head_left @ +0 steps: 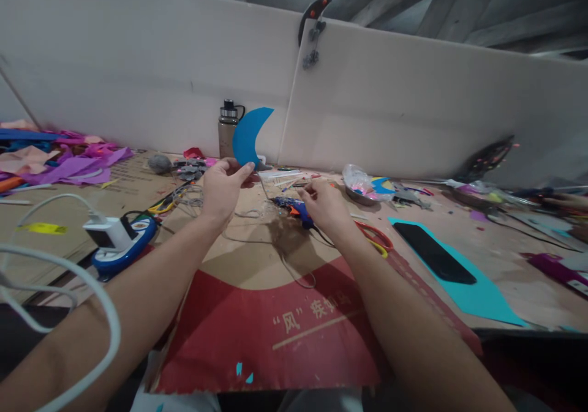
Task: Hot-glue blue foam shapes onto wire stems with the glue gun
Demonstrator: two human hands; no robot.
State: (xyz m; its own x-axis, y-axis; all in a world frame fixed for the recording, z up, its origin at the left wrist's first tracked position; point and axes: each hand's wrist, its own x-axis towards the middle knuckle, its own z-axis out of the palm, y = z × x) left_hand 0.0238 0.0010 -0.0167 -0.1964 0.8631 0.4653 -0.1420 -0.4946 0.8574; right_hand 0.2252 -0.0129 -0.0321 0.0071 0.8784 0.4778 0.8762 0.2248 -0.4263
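Left hand (223,185) pinches a flat blue crescent (244,135), eleven o'clock; right hand (327,204), grip unclear; cluttered surface (496,253); pale partition (257,63) at twelve.

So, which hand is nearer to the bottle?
Left: the left hand is in front of the bottle, holding a blue crescent; the right hand is farther off to its right.

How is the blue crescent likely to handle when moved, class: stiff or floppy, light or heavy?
The blue crescent is probably fairly stiff, since it stands up without drooping from the left hand at its lower end. It looks flat and thin, so likely light. Its narrowing upper end might bend if pushed.
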